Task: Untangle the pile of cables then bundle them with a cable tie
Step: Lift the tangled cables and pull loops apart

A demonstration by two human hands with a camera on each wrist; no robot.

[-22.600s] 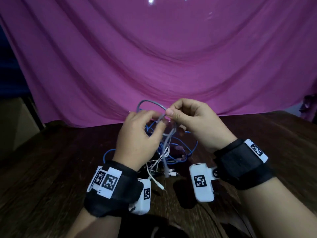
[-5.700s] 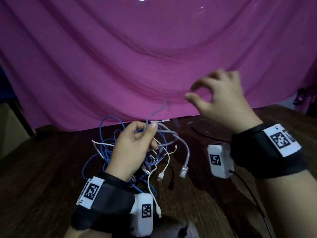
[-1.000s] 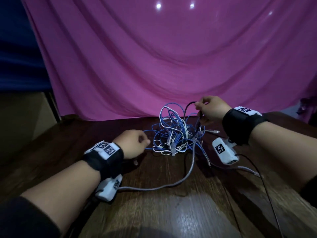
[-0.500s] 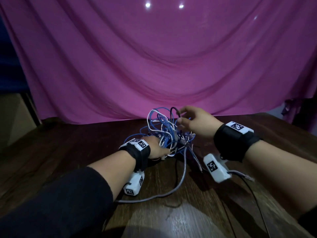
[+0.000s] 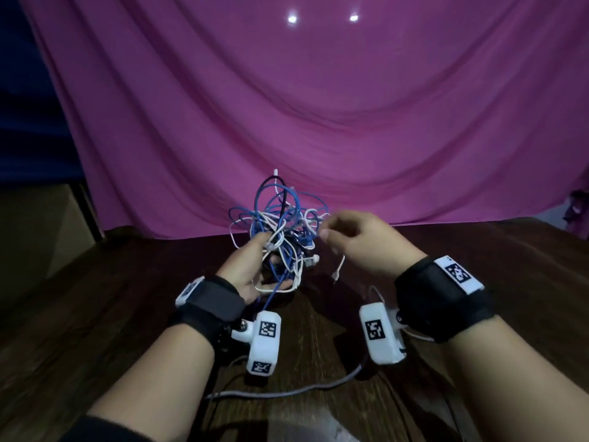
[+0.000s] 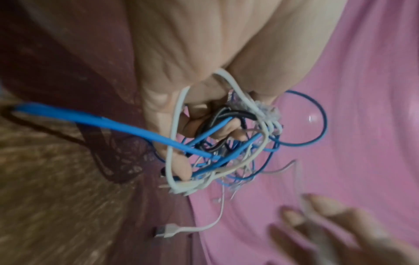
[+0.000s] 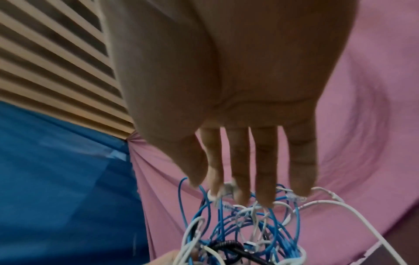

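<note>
We see a magenta curtain (image 5: 318,106) hanging in broad folds across the whole back of the scene, with two small bright light spots (image 5: 322,18) near its top. In front of it stands a dark wooden table (image 5: 95,314), its grain glossy toward the near edge. To the left of the curtain we find dark blue cloth (image 7: 56,179) and, above it in the right wrist view, a wall of pale wooden slats (image 7: 52,59). Low at left sits a dim tan surface (image 5: 38,237). The room is dimly lit.
</note>
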